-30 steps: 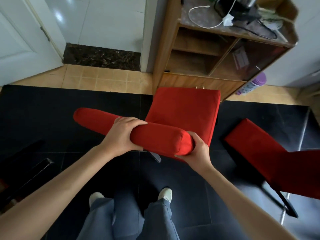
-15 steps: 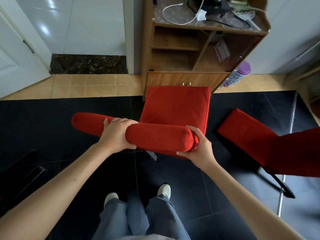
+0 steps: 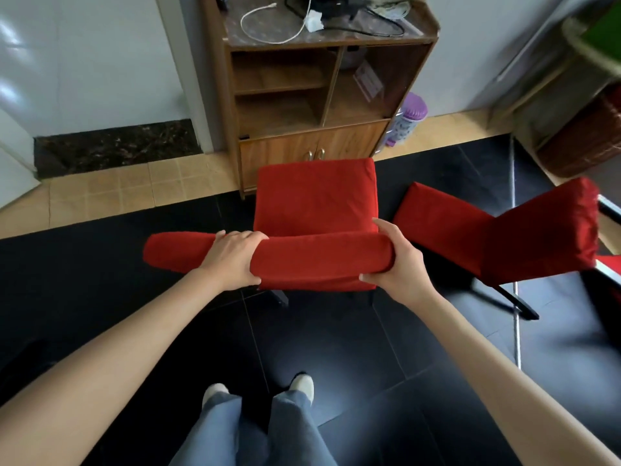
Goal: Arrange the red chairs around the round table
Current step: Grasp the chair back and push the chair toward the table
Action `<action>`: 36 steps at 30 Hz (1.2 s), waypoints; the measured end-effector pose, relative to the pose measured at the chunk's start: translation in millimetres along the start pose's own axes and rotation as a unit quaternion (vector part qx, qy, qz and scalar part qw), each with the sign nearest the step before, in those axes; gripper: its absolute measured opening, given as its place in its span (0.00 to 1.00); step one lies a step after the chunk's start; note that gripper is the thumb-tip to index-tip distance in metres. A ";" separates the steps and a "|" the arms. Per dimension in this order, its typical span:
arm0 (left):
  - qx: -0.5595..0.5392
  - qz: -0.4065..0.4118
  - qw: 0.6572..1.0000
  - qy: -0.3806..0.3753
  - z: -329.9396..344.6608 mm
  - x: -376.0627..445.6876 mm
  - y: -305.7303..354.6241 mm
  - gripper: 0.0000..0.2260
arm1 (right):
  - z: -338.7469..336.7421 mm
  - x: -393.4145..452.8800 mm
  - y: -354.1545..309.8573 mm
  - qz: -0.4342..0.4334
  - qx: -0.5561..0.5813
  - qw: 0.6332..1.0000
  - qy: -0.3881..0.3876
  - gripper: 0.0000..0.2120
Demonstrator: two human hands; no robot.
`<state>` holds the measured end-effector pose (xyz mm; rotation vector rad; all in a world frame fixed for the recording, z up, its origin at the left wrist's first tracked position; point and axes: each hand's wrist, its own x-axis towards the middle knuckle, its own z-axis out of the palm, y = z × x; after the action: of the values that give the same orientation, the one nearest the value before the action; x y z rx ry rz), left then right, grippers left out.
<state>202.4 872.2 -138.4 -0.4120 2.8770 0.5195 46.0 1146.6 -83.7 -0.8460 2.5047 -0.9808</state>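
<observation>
Risk, largest first: the held red chair [image 3: 316, 200] stands with its seat front just beside the wooden cabinet [image 3: 312, 95], nearly at the lower doors; a push forward would likely knock it into them. Second risk: the second red chair [image 3: 497, 237] stands near on the right, angled, its seat corner close to the held chair's right side; a swing to the right could clip or snag it. Third: no round table can be made out with certainty, so the carry direction is a judgement only; a turn looks needed. Smaller: black legs show under the backrest, and whether they are off the dark tile floor [image 3: 336, 348] I cannot tell; dragging could catch on a tile joint. Chair appearance: red fabric cover, square padded seat, thick rolled top edge to the backrest. Left hand [image 3: 232, 260] wraps over the backrest top, left of middle; right hand [image 3: 400, 264] clasps its right end, thumb beneath.
</observation>
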 end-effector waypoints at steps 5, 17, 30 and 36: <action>0.041 0.012 0.999 -0.008 0.1 13.7 33.7 0.30 | -22.7 -2.8 21.8 -0.022 -0.080 0.997 -0.005 0.37; 0.138 0.063 0.988 -0.033 -7.5 3.4 69.2 0.18 | -25.1 -48.0 42.5 0.048 -0.028 0.998 0.022 0.35; 0.245 0.104 0.960 -0.083 14.8 -77.6 26.2 0.19 | 78.2 -155.6 19.1 0.130 0.021 0.991 0.000 0.36; 0.237 0.096 0.964 -0.071 18.9 -98.3 13.0 0.21 | 91.0 -162.6 6.7 0.146 0.016 0.989 0.015 0.37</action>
<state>293.8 914.0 -129.0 -0.0171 2.7856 -0.1182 213.0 1206.7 -140.6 -0.4399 2.5365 -0.9342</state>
